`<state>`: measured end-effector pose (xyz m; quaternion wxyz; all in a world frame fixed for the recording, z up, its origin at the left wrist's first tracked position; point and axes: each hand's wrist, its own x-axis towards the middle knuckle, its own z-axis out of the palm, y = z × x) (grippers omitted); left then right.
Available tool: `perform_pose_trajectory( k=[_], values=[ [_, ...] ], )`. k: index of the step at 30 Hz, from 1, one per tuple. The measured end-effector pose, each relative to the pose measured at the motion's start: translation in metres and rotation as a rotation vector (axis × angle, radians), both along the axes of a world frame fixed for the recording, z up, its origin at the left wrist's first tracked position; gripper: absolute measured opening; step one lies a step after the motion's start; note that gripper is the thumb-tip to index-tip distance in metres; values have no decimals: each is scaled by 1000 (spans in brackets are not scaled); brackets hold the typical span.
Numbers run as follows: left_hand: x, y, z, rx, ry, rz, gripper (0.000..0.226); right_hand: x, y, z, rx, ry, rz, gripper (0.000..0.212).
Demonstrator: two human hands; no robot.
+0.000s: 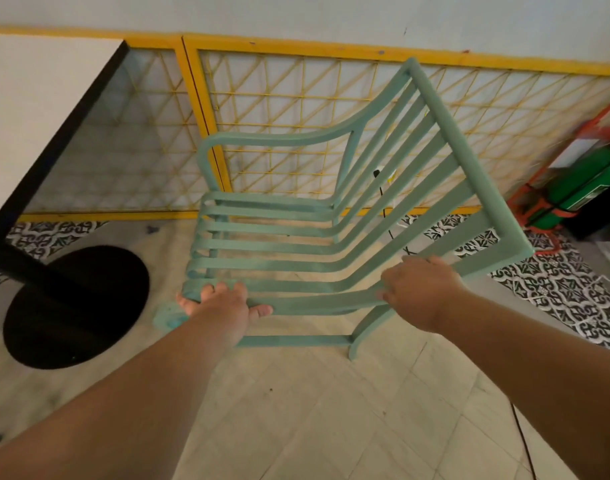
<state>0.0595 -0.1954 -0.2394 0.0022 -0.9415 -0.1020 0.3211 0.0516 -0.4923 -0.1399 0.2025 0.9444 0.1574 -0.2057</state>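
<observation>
A teal slatted armchair stands tilted in the middle of the head view, its back leaning to the right. My left hand grips the near front edge of the seat, fingers curled over the slat. My right hand holds the near side of the chair where seat and back meet, fingers wrapped round a slat. One chair leg shows below the seat, just above the floor.
A white table with a black edge and round black base stands at the left. A yellow lattice fence runs behind the chair. A green cylinder on a red trolley is at the right. A black cable hangs behind the chair.
</observation>
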Motion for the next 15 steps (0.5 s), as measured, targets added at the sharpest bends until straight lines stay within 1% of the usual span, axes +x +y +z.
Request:
perform_pose_trajectory(
  k=[1, 2, 3, 4, 5, 6, 7, 8, 9, 10, 11, 12, 13, 15],
  values=[
    [0, 0, 0, -2, 3, 4, 83, 1, 2, 6, 85, -56, -48, 35],
    [0, 0, 1, -5, 6, 6, 82, 2, 2, 19, 183, -158, -117, 38],
    [0, -1, 3, -7, 10, 6, 81, 5, -3, 34, 252, -288, -176, 45],
    [0, -1, 5, -7, 17, 7, 82, 8, -13, 51, 243, -403, -220, 54],
    [1, -1, 7, -2, 29, 5, 83, 14, -26, 68, 189, -486, -279, 63],
    [2, -1, 9, 7, 39, -1, 85, 19, -38, 83, 130, -521, -367, 68],
    [2, -2, 10, 23, 51, -5, 85, 24, -49, 93, 98, -504, -461, 68],
    [2, -3, 11, 39, 54, -7, 83, 28, -56, 96, 110, -429, -559, 62],
    [0, -6, 11, 47, 45, -6, 80, 29, -59, 92, 166, -360, -631, 52],
    [-3, -13, 11, 38, 27, -5, 73, 29, -59, 86, 218, -334, -667, 46],
    [-8, -21, 9, 3, 6, -11, 66, 28, -59, 77, 254, -350, -682, 49],
    [-15, -31, 5, -62, -16, -23, 60, 27, -56, 70, 273, -374, -689, 59],
    [-21, -41, 0, -136, -34, -31, 57, 28, -55, 65, 260, -404, -682, 69],
    [-28, -54, -5, -255, -74, 18, 53, 31, -55, 61, 216, -434, -676, 77]
  ],
)
